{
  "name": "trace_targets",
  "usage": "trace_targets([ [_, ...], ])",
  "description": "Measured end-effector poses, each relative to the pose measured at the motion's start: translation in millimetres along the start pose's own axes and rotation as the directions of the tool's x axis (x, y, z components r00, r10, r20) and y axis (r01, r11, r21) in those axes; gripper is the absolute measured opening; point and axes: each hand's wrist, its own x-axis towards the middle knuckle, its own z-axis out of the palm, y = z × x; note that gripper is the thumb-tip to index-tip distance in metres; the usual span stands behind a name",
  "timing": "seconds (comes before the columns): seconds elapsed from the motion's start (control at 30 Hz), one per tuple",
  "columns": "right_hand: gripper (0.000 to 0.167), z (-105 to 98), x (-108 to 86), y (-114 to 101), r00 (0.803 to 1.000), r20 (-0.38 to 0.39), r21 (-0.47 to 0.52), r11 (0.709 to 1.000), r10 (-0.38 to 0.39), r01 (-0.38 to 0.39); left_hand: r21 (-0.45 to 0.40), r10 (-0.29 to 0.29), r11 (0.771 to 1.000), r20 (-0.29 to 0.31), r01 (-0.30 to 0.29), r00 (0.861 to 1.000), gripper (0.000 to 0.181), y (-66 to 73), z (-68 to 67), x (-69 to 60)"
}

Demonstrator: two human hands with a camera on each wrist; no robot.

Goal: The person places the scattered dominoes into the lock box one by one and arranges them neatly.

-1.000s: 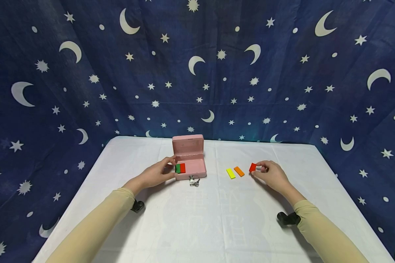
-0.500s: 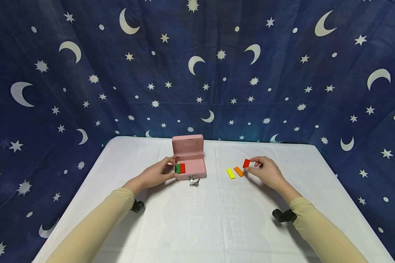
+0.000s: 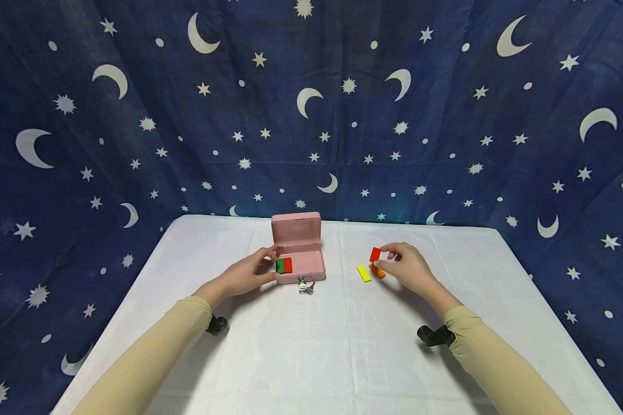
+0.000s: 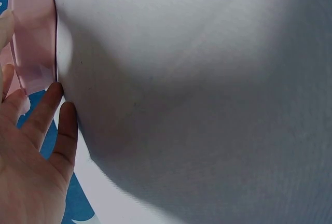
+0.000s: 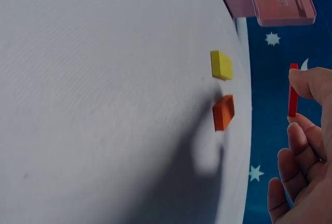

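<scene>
An open pink cash box [image 3: 308, 264] stands on the table, its lid raised at the back. Inside, at the left end, a green block [image 3: 280, 266] and a red block [image 3: 288, 265] lie side by side. My left hand [image 3: 246, 272] holds the box's left end, thumb near the front corner and fingers toward the back. My right hand [image 3: 411, 268] pinches another flat red block [image 5: 293, 92] between thumb and fingers, above the table. Below it lies an orange block [image 5: 223, 113], partly hidden in the head view. A yellow block [image 3: 364, 274] lies to its left.
A small padlock [image 3: 302, 283] hangs at the box front, with keys [image 3: 310, 287] beside it. White cloth [image 3: 342, 346] covers the table. A dark blue curtain [image 3: 342, 144] with moons and stars surrounds its back and sides.
My right hand has lifted the red block and carried it left, from right of the orange block to above it. The left hand and the cash box have stayed in place.
</scene>
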Motion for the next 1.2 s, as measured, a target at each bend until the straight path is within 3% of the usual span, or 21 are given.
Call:
trace_targets([
  [1.2,0.046,30.4,14.4,-44.6,0.998,0.062,-0.016,1.0,-0.026,0.027,-0.024,0.016,1.0,0.012,-0.016,1.0,0.045,1.5,-0.5,-1.1],
])
